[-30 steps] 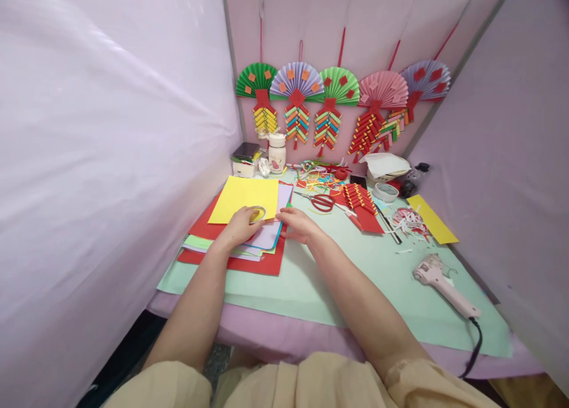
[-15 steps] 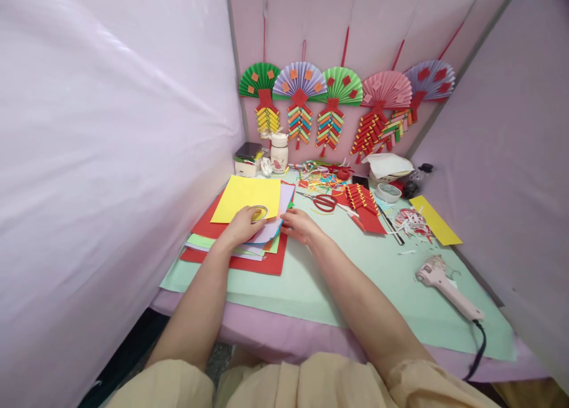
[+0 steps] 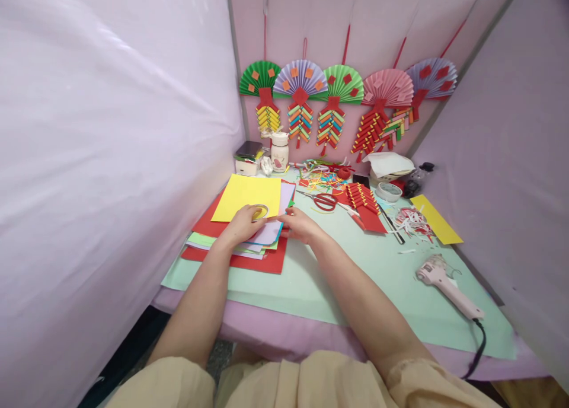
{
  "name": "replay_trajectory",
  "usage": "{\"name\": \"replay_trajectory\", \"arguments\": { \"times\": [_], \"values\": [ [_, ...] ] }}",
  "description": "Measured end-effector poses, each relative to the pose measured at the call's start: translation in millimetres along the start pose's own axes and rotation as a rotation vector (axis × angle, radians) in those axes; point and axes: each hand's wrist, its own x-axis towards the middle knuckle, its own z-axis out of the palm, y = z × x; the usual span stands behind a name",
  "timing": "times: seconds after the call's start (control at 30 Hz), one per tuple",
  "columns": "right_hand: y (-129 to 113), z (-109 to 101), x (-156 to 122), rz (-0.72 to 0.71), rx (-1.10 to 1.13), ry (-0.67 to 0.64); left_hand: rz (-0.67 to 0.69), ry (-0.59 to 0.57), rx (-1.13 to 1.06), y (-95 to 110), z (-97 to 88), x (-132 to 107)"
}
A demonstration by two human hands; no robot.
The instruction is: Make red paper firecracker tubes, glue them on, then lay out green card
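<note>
My left hand (image 3: 242, 225) is closed around a clear roll of tape (image 3: 265, 209), resting over a sheet of yellow paper (image 3: 249, 191). My right hand (image 3: 301, 224) is at the right edge of the paper pile, thumb and fingertips drawn together near the tape roll. What those fingertips pinch is too small to make out. Below the yellow sheet lies lilac paper (image 3: 288, 192), with blue, green and orange edges showing. Red sheets (image 3: 271, 263) form the bottom of the pile.
Red-handled scissors (image 3: 326, 202) lie behind my right hand. Further right are a red firecracker craft (image 3: 362, 198), a white tape roll (image 3: 388, 191), paper scraps (image 3: 413, 224) and a corded glue gun (image 3: 448, 286). Paper fans (image 3: 300, 79) hang behind a white bottle (image 3: 280, 154).
My right hand has shifted slightly up, its fingertips coming a little nearer the tape roll. The left hand holds almost the same place.
</note>
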Motion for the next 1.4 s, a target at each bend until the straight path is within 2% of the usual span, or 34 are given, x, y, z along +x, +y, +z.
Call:
{"name": "replay_trajectory", "arguments": {
  "times": [0.23, 0.47, 0.63, 0.8, 1.0, 1.23, 1.33, 1.4],
  "values": [
    [3, -2, 2, 0.044, 0.102, -0.136, -0.006, -0.009, 0.008, 0, 0.2, 0],
    [7, 3, 6, -0.079, 0.335, -0.103, -0.049, 0.003, -0.067, 5, -4.1, -1],
    [12, 7, 7, -0.039, 0.326, -0.235, -0.058, 0.001, -0.075, 2, -4.3, 0],
    [10, 12, 10, -0.011, 0.332, -0.184, -0.075, 0.007, -0.092, 0, -4.3, 1],
    [1, 16, 7, -0.013, 0.454, -0.286, -0.061, 0.004, -0.234, 3, -9.9, 1],
    [8, 14, 8, -0.049, 0.483, -0.323, -0.090, -0.010, -0.274, 2, -16.1, -1],
    [10, 13, 11, -0.057, 0.487, -0.305, -0.040, -0.091, -0.264, -2, -31.0, -9],
    [11, 12, 11, -0.055, 0.478, -0.301, 0.053, -0.241, -0.250, -6, -40.2, -17]
  ]
}}
